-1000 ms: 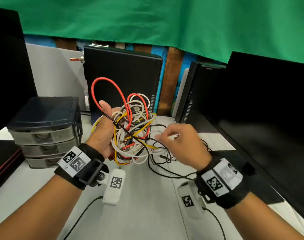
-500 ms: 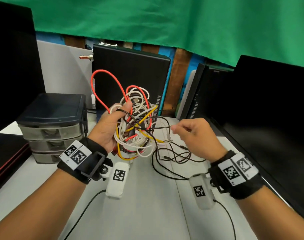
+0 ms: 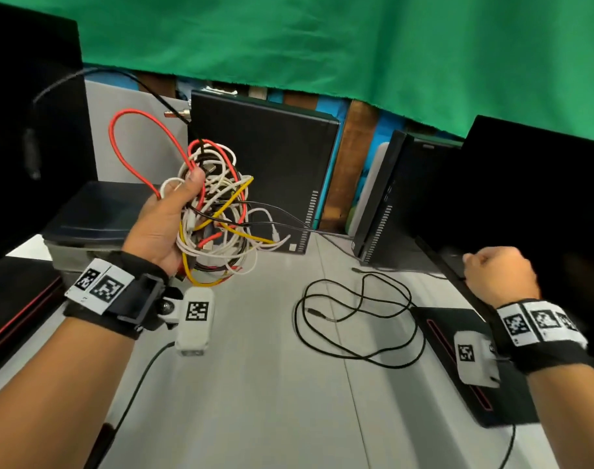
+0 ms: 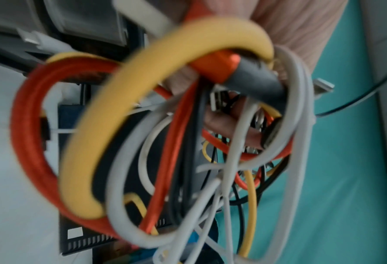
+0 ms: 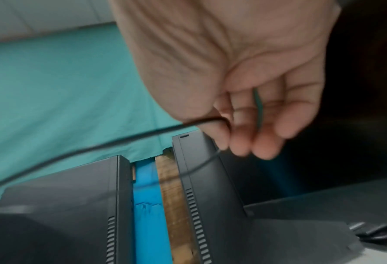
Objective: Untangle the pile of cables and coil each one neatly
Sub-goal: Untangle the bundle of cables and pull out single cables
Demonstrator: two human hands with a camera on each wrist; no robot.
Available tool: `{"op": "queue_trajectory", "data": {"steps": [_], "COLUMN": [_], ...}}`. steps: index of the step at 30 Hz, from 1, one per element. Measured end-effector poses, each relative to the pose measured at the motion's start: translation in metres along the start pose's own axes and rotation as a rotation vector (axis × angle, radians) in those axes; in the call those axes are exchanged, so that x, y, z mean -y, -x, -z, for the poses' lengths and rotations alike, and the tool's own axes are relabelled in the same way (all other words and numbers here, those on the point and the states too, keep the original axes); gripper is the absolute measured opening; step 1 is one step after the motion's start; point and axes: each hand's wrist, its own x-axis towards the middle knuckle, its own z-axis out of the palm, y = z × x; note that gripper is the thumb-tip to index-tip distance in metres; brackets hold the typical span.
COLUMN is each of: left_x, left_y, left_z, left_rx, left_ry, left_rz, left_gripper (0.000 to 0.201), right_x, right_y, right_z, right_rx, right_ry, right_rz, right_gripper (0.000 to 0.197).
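A tangled cable bundle [image 3: 217, 225] of red, white, yellow and black cables hangs in the air at centre left. My left hand [image 3: 163, 225] grips it, thumb on top; the left wrist view shows the cable bundle [image 4: 165, 142] close up and blurred, with fingers curled behind the strands. A thin black cable [image 3: 288, 220] runs taut from the bundle toward the right. My right hand [image 3: 498, 272] is far right, fingers curled, and it pinches the black cable [image 5: 143, 135] in the right wrist view. More of a black cable lies in loose loops [image 3: 356, 319] on the grey table [image 3: 271, 384].
A black computer case [image 3: 265, 170] stands behind the bundle, a second slim case [image 3: 383, 204] to its right, and a large dark monitor [image 3: 525, 198] at far right. A drawer unit [image 3: 96, 218] sits left. A flat black device [image 3: 457, 350] lies under my right wrist.
My right hand has pulled far to the right, drawing the black cable out of the bundle. My left hand has lifted the bundle higher. Black loops now lie spread on the table.
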Motion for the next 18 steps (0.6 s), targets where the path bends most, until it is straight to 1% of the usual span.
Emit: {"op": "queue_trajectory", "data": {"steps": [1,2,3,5,6,7,9,10,11,13,16,17,18], "left_x": [0.002,0.003,0.005,0.010,0.013,0.015,0.021,0.025,0.028,0.032,0.034,0.033,0.033], "left_y": [0.001,0.001,0.001,0.000,0.001,0.002,0.006,0.007,0.009,0.011,0.010,0.010,0.009], "left_z": [-0.002,-0.004,-0.005,-0.007,-0.010,-0.014,-0.021,-0.025,-0.029,-0.035,-0.039,-0.038,-0.037], "left_rx": [0.008,0.009,0.006,0.012,0.011,0.009,0.015,0.023,0.029,0.040,0.064,0.068,0.070], "left_ry": [-0.027,-0.045,-0.047,-0.043,-0.040,-0.037,-0.023,-0.020,-0.024,-0.036,-0.033,-0.027,-0.024], "left_rz": [0.002,-0.001,-0.005,0.011,0.022,0.032,0.048,0.059,0.063,0.061,0.061,0.070,0.077], "left_gripper": [0.092,0.084,0.073,0.060,0.058,0.053,0.045,0.050,0.059,0.071,0.065,0.063,0.064], "right_x": [0.004,0.010,0.019,0.037,0.050,0.064,0.093,0.109,0.122,0.143,0.155,0.156,0.155], "right_y": [0.004,0.010,0.020,0.045,0.064,0.084,0.116,0.128,0.136,0.145,0.148,0.148,0.146], "right_z": [-0.003,-0.005,-0.008,-0.015,-0.017,-0.019,-0.023,-0.026,-0.030,-0.037,-0.039,-0.038,-0.038], "right_rx": [0.063,0.103,0.115,0.062,0.035,0.042,0.153,0.199,0.216,0.189,0.020,-0.005,0.012], "right_ry": [0.064,0.121,0.158,0.108,0.023,-0.078,-0.270,-0.341,-0.378,-0.343,-0.272,-0.267,-0.248], "right_rz": [-0.020,0.003,0.078,0.346,0.503,0.644,0.845,0.906,0.948,0.967,0.932,0.916,0.908], "right_gripper": [0.023,0.021,0.019,0.016,0.015,0.015,0.016,0.017,0.019,0.022,0.017,0.017,0.019]}}
